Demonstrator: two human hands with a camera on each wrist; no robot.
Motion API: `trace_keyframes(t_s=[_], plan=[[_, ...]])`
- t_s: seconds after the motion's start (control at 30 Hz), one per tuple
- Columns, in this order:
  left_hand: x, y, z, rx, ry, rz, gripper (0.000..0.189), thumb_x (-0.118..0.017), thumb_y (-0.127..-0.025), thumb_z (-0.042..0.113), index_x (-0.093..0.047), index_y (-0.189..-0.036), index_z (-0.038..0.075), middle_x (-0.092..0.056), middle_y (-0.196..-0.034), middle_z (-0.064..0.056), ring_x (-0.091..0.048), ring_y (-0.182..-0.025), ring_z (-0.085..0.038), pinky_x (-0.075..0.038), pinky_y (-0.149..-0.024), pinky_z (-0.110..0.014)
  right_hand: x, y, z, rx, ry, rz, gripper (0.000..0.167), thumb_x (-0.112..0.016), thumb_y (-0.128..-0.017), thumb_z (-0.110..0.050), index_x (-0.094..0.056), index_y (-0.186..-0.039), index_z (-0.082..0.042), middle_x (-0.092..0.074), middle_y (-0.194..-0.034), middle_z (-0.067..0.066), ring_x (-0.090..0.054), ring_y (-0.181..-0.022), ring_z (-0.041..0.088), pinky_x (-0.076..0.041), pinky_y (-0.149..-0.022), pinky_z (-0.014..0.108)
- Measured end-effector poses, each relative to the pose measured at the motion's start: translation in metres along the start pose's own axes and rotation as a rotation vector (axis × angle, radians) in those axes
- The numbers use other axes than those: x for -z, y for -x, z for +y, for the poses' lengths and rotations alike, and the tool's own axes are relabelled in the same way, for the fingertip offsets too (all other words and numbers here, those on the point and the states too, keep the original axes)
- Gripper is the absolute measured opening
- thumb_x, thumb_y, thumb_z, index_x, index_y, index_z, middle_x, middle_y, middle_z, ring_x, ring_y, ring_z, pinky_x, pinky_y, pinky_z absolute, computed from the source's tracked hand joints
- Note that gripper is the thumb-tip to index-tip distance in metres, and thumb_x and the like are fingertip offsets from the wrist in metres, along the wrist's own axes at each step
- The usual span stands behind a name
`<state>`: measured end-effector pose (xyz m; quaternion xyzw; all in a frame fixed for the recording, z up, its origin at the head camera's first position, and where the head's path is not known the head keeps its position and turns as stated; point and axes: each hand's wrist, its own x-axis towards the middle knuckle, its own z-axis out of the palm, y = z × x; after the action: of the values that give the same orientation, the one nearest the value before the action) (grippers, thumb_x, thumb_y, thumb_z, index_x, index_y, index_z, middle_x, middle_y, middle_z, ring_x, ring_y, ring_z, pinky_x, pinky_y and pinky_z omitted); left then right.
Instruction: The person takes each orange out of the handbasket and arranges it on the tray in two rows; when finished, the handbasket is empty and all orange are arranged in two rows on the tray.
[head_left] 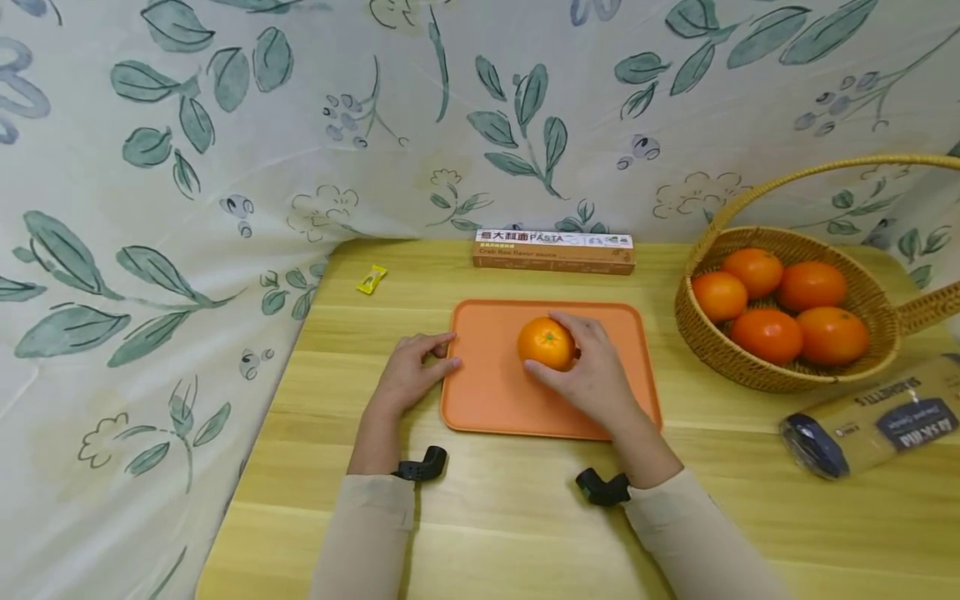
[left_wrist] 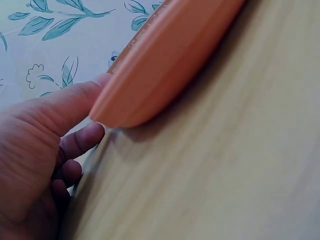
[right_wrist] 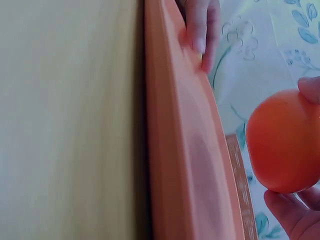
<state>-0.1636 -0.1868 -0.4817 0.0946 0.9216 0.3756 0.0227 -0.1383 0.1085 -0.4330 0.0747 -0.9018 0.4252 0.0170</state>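
My right hand (head_left: 596, 375) holds an orange (head_left: 547, 342) between thumb and fingers, its green stem end facing up. In the right wrist view the orange (right_wrist: 282, 142) is off the tray's surface, over a flat salmon-coloured tray (head_left: 480, 392). At the tray's left rim is my left hand (head_left: 408, 371), its thumb and fingers pinching the edge. The left wrist view shows the thumb against the rim of the tray (left_wrist: 165, 65) and a finger at its outer side, with the other fingers curled below.
A wicker basket (head_left: 750, 375) of several orange-red fruits (head_left: 765, 335) stands at the right. In front of it lies a spaghetti pack (head_left: 877, 417). Behind the tray is a pasta box (head_left: 553, 252); a small yellow packet (head_left: 371, 279) lies back left. A patterned cloth (head_left: 300, 125) backs the wooden table (head_left: 510, 517).
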Motion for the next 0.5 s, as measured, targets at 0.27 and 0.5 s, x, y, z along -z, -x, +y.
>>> trace_keyframes(t_s=[0.27,0.5], plan=[[-0.002,-0.001,0.0,0.03,0.022,-0.002,0.046,-0.075,-0.093,0.039,-0.067,-0.137,0.025,-0.066,-0.104,0.003,-0.046,-0.095,-0.021,-0.036,-0.083,-0.033,-0.051,-0.029,-0.029,0.003,-0.164,0.05,0.083,-0.087,-0.08,-0.04,-0.048,-0.148,-0.015,-0.052,-0.14,0.012,-0.057,-0.12,0.031,-0.053,-0.102,0.049],[-0.003,-0.001,0.0,0.065,0.026,0.005,0.046,-0.076,-0.092,0.041,-0.069,-0.135,0.025,-0.066,-0.102,0.005,-0.046,-0.096,-0.02,-0.036,-0.084,-0.033,-0.082,-0.052,-0.041,-0.03,-0.215,0.12,0.079,-0.086,-0.08,-0.042,-0.051,-0.146,-0.016,-0.051,-0.143,0.011,-0.057,-0.12,0.032,-0.052,-0.102,0.049]])
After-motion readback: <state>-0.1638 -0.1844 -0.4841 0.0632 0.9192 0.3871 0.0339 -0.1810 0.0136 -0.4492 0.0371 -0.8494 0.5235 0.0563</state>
